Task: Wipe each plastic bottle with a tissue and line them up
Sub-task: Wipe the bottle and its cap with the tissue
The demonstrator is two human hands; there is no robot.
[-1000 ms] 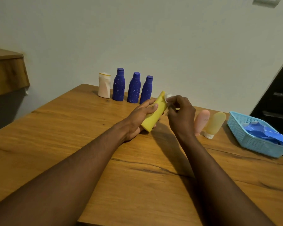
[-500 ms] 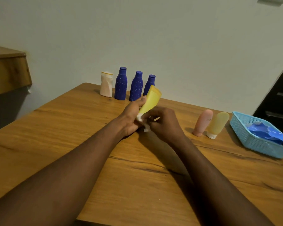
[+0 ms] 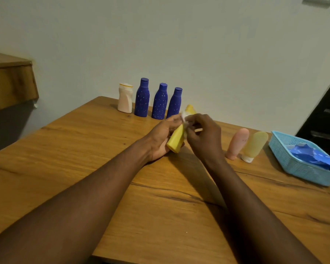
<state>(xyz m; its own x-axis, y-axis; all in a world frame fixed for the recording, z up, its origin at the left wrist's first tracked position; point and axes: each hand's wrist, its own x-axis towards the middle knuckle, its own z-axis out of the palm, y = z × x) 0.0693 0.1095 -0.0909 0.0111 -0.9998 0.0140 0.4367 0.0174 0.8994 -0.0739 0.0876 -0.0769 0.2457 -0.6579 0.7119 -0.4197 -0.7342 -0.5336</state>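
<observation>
The left hand (image 3: 161, 139) grips the yellow bottle (image 3: 176, 140), fingers curled round its lower half. The right hand (image 3: 204, 136) pinches a white tissue (image 3: 185, 117) against the bottle's upper end. Beyond the left hand, four bottles (image 3: 159, 101) stand in a row.

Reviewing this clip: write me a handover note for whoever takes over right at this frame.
Hands: the left hand grips the yellow bottle, held tilted above the table. The right hand pinches the tissue against the bottle's upper part.
Lined up by the wall: white bottle and three blue bottles.
Waiting beside the blue basket: pink tube and pale yellow tube.
Done: four bottles are in the row.
Left: finish wiping the yellow bottle and add it to the row, then probably the two tubes.
</observation>
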